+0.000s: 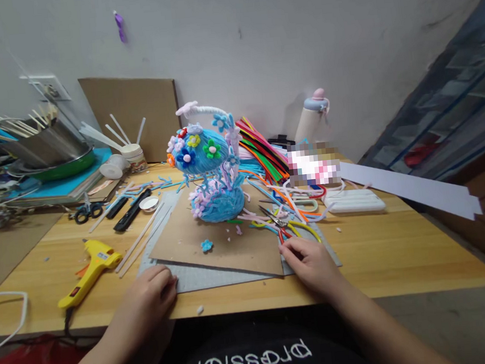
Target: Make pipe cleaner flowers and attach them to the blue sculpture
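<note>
A blue pipe-cleaner sculpture (pixel 213 170) covered in small coloured flowers stands on a brown cardboard sheet (pixel 227 246), which lies on a grey mat (pixel 200 277). My left hand (pixel 150 296) rests on the mat's near left corner, fingers curled loosely, holding nothing I can see. My right hand (pixel 310 264) lies at the cardboard's near right corner, fingertips touching its edge, close to a red-handled pair of scissors (pixel 277 221). One loose blue flower (pixel 207 245) sits on the cardboard.
A yellow glue gun (pixel 90 269) lies at the left with glue sticks (pixel 139 240) beside it. Coloured pipe cleaners (pixel 265 148) pile up behind the sculpture. Black scissors (pixel 87 211), a white case (pixel 353 201), a bottle (pixel 313 115) and a metal pot (pixel 46 146) stand further back.
</note>
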Demonstrator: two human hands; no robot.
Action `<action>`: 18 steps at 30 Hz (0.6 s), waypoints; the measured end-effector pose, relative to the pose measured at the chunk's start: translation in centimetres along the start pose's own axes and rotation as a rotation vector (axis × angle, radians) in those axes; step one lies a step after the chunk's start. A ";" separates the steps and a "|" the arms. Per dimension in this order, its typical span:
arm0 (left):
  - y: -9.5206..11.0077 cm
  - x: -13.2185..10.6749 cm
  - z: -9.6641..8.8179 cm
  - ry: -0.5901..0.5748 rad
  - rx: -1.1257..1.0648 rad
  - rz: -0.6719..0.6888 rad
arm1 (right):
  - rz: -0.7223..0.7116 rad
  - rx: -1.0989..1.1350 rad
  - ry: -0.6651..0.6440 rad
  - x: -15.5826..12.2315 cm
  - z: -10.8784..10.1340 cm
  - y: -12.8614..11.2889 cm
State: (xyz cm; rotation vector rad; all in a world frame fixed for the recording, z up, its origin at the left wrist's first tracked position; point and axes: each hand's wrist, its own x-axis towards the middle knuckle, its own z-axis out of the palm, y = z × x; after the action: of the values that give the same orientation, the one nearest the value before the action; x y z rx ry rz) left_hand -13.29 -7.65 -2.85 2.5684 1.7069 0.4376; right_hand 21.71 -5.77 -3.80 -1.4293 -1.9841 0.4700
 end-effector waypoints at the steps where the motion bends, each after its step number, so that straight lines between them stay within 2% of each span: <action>1: 0.0 0.0 0.0 -0.002 0.014 0.006 | -0.001 -0.001 0.001 0.0 0.0 0.0; 8: 0.2 0.5 -0.2 -0.069 0.069 0.124 | -0.005 0.004 -0.006 0.0 0.1 0.0; 15: 0.3 0.1 0.3 0.009 0.075 0.045 | -0.012 0.014 -0.001 0.0 -0.1 0.0; 18: 0.0 -0.2 0.6 0.005 0.057 0.041 | -0.011 0.025 -0.001 0.0 -0.1 0.0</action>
State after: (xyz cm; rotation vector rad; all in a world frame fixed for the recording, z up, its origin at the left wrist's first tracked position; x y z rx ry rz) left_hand -13.19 -7.76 -3.51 2.6479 1.6956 0.4037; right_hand 21.79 -5.77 -3.69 -1.4019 -1.9792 0.4894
